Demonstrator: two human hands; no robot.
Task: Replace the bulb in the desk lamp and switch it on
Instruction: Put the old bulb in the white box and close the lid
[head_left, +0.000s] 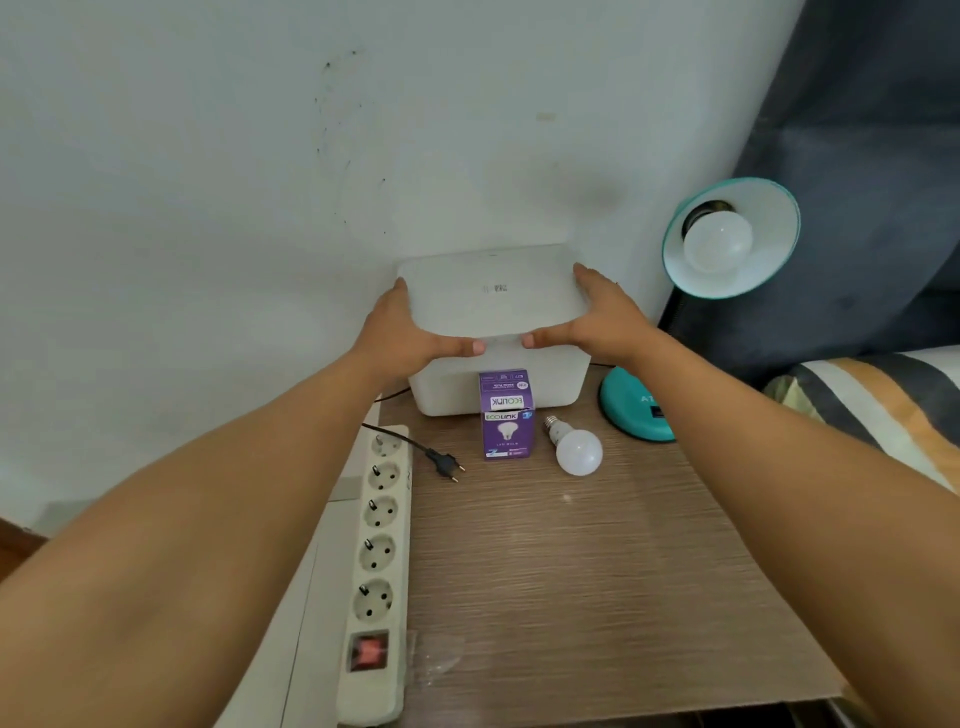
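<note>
Both hands, left and right, clasp the white box at the bench's far edge; shifting it could topple the bulb carton touching its front, or nudge the loose bulb nearby into rolling.

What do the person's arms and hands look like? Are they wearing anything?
Both arms are bare all the way up, with no sleeves in view. The left hand and right hand wear no gloves, and no rings, watch or bracelets show. The thumbnails look short and plain, without polish. Nothing is strapped or wired to either arm.
</note>
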